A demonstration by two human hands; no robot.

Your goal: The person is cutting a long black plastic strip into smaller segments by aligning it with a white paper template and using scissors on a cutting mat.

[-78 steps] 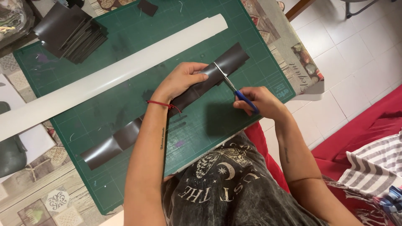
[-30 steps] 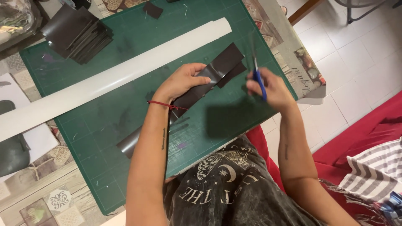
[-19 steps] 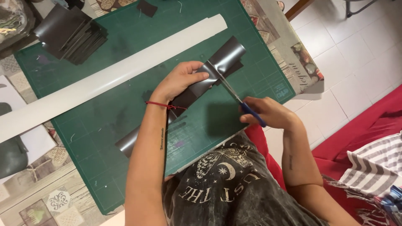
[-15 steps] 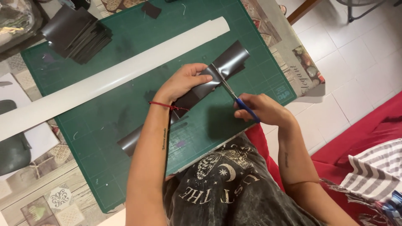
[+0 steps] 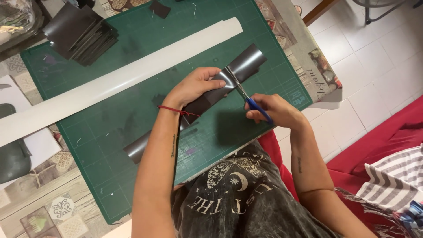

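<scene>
Head view shows your left hand (image 5: 196, 86) pinching the dark glossy strip (image 5: 207, 99) flat over the green cutting mat (image 5: 132, 128), while your right hand (image 5: 273, 112) grips blue-handled scissors (image 5: 246, 97) biting its edge. It looks thin, floppy, slippery; hold close beside the blades.

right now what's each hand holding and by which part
The left hand grips the long dark strip near its far end, just behind the cut line. The right hand holds the scissors by their blue handles, blades across the strip.
</scene>
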